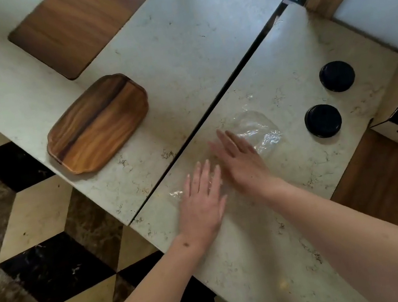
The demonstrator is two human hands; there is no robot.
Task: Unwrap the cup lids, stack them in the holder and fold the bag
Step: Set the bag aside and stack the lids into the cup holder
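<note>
A pale marble counter (215,45) runs under both outstretched arms, with a wooden tray (97,123) well to the left of the fingertips and two stacks of black cup lids (337,76) (323,121) sunk in the counter beyond and to the right of them. The clear plastic bag (254,129) lies flat on the stone, reaching out past the fingers and showing only as glints and creases. It looks light, limp and slippery, likely to slide or spring back; pressing it down and pinching a far edge or corner should serve best for the fold. The right hand (242,163) is spread flat, fingers (227,139) straight and together, palm on the film. The left hand (201,202) is likewise open, fingers (202,174) resting on the bag's near end; neither grips anything.
</note>
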